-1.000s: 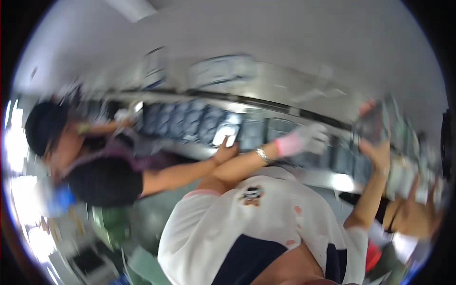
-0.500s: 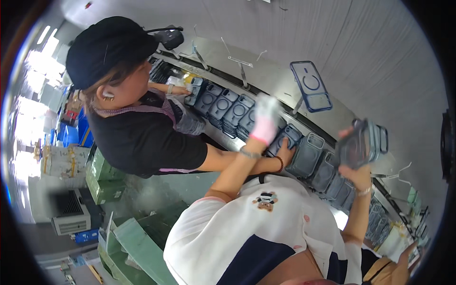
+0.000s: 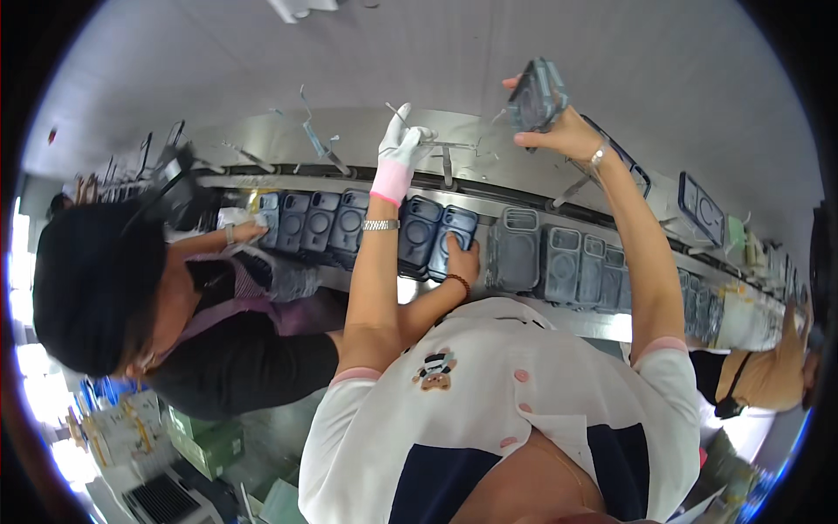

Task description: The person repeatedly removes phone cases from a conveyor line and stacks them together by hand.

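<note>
My left hand (image 3: 403, 144), in a white glove with a pink cuff, is at a thin metal wire holder (image 3: 447, 157) on the rail, its fingers closed around the wire's left end. Raised at the upper right, my bare right hand (image 3: 567, 138) grips a small stack of phone cases (image 3: 536, 98), clear with dark rims. Below my hands, stacks of dark-rimmed phone cases (image 3: 352, 218) line the bench. Paler clear cases (image 3: 517, 253) are stacked to their right.
A co-worker in a black cap (image 3: 96, 288) stands at my left; one of that person's hands (image 3: 463, 262) rests on a dark phone case near my left forearm. More wire holders (image 3: 323, 150) stick out along the rail. A phone case (image 3: 700, 208) hangs at the right. Another person (image 3: 768, 375) is farther right.
The view has turned. My left hand has gone from above the case stacks to the wire holder. My right hand still holds its stack of cases, now in front of the rail.
</note>
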The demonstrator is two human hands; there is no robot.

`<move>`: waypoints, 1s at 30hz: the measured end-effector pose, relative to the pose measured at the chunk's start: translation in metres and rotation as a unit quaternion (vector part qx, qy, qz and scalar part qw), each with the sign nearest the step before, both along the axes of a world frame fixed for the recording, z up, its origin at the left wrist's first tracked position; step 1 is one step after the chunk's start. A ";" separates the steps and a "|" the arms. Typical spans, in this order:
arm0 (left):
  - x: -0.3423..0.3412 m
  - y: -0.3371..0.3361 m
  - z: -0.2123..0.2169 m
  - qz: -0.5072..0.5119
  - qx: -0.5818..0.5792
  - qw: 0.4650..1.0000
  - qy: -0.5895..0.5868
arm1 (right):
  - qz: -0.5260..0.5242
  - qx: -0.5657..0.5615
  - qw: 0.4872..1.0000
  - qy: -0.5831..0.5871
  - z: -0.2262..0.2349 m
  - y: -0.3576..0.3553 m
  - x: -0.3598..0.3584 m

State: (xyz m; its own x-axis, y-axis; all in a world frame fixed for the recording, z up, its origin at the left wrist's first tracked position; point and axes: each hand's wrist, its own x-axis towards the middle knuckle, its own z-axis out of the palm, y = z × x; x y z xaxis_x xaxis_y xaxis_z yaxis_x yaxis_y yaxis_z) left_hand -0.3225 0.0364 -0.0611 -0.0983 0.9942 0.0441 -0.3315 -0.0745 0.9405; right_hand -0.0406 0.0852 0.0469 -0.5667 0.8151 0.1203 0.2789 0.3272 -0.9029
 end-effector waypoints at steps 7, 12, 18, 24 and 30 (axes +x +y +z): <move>0.069 -0.009 -0.011 -0.079 0.073 0.994 0.010 | -0.040 -0.041 0.996 0.071 -0.008 -0.049 0.073; 0.140 -0.006 -0.008 -0.117 0.116 0.985 0.046 | -0.107 0.136 0.975 -0.142 0.004 -0.049 0.088; 0.211 0.005 -0.014 -0.166 0.101 0.958 0.212 | -0.037 0.206 0.905 -0.372 0.008 -0.042 0.107; 0.234 -0.037 -0.014 -0.169 0.100 0.946 0.258 | -0.103 0.165 0.900 -0.389 0.010 -0.048 0.199; 0.084 -0.101 -0.073 -0.095 -0.110 0.988 0.046 | -0.203 0.084 0.965 -0.146 0.012 -0.085 0.219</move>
